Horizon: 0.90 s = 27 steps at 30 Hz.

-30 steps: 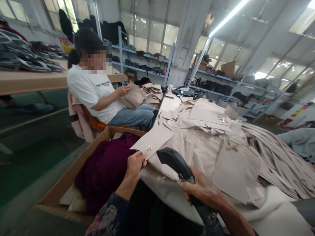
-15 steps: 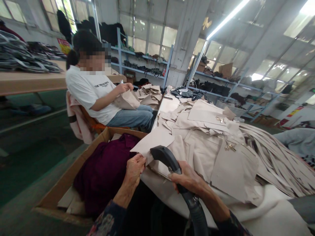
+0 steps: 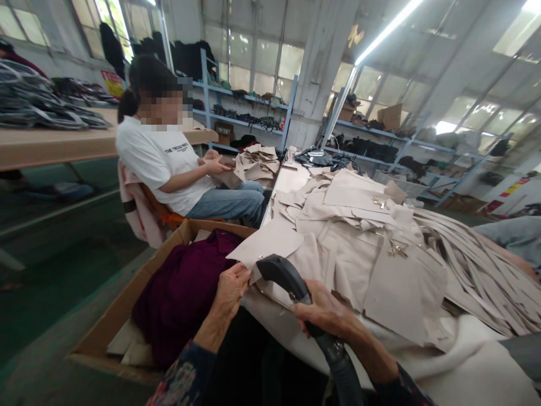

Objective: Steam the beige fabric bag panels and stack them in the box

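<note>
My left hand (image 3: 230,288) pinches the near corner of a flat beige fabric or leather piece (image 3: 270,239), which lies over the table's left edge. Wrapped in my right hand (image 3: 325,307) is a black curved hose handle (image 3: 287,272), like a vacuum cleaner's. Its tip rests at or just above the beige piece, close to my left fingers; I cannot tell whether they touch. A small metal fitting shows beside the tip. The ribbed hose (image 3: 344,372) runs down toward me. More beige pieces (image 3: 353,265) lie beyond, some with gold-coloured metal clasps (image 3: 397,252).
A cardboard box (image 3: 99,324) with dark purple cloth (image 3: 186,299) stands left of the table. Behind it a seated person (image 3: 158,152) handles a beige piece. Long beige strips (image 3: 469,265) cover the table's right side. Blue shelves (image 3: 249,97) line the back wall.
The seated person's hands have lowered and shifted with their beige piece. My hands keep nearly the same hold on the beige piece and hose handle. The view has shifted slightly.
</note>
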Available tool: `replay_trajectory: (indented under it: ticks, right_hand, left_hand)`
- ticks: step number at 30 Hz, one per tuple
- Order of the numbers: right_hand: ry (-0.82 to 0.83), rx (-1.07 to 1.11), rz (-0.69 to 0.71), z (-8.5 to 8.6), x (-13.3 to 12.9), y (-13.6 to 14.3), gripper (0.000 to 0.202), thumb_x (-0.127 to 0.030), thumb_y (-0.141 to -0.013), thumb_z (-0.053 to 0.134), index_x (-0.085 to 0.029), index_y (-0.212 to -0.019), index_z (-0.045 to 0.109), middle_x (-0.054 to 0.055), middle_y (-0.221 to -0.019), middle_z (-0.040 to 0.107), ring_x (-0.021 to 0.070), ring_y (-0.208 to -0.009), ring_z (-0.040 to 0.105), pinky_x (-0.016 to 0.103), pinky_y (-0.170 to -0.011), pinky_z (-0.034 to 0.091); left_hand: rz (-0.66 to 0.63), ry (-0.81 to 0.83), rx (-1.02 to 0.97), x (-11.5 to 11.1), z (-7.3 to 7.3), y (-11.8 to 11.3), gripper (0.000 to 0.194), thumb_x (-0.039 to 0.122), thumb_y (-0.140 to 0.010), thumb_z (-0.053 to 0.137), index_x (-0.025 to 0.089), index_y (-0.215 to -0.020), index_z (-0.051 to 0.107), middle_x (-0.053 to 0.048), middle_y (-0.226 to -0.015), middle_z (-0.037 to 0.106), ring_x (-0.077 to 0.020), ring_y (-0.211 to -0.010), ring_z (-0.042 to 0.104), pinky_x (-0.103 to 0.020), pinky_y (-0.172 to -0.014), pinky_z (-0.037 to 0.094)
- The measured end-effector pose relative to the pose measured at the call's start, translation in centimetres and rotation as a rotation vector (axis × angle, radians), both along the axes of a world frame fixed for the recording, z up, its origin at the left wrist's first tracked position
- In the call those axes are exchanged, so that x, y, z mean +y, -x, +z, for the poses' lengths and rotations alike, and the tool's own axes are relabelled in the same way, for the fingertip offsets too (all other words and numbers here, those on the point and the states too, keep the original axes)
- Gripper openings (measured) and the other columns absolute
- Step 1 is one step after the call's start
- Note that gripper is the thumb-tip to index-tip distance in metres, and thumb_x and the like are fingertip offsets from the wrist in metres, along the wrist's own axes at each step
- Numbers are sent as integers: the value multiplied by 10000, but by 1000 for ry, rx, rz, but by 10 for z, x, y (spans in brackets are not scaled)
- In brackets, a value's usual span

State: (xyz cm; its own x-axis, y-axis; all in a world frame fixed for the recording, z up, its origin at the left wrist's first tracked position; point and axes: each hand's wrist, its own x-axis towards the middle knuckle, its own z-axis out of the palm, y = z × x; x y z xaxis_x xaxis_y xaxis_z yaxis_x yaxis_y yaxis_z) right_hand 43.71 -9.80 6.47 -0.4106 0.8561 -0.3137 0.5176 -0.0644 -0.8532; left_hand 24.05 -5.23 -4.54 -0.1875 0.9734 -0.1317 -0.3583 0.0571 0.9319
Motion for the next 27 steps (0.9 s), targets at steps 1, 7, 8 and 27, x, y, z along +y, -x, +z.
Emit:
replay_trajectory:
  ticks: [1,7,8,27]
  right_hand:
    - [-4,8,-11,-2,3,2,89,-189,-720,539,-178,-775,470,-45,-488,557,102,-408,522,179,-384,415]
    - [-90,23,-180,-2,11,-16,122,-272,-788,517,-182,-821,441,-37,-533,554,102,-429,528,199,-410,453]
    - [-94,22,-195,-1,8,-24,131,-279,-788,527,-181,-816,444,-36,-531,555,102,-427,528,195,-405,446]
    - [2,207,-21,-5,-40,-38,89,-206,-767,518,-165,-842,492,-43,-499,574,90,-399,511,168,-377,397]
  left_hand:
    - [-7,1,23,0,-1,0,309,369,-540,702,125,-694,591,48,-506,498,1,-322,231,-175,-368,157]
    - [72,23,254,-10,-3,3,248,391,-650,629,157,-715,580,53,-443,430,-73,-356,326,-218,-417,276]
    - [128,1,355,-14,-1,3,250,388,-663,634,160,-757,593,27,-499,487,-99,-403,396,-233,-448,324]
    - [-33,-167,522,-3,27,26,334,435,-705,609,149,-536,574,8,-481,494,-89,-446,425,-206,-448,323]
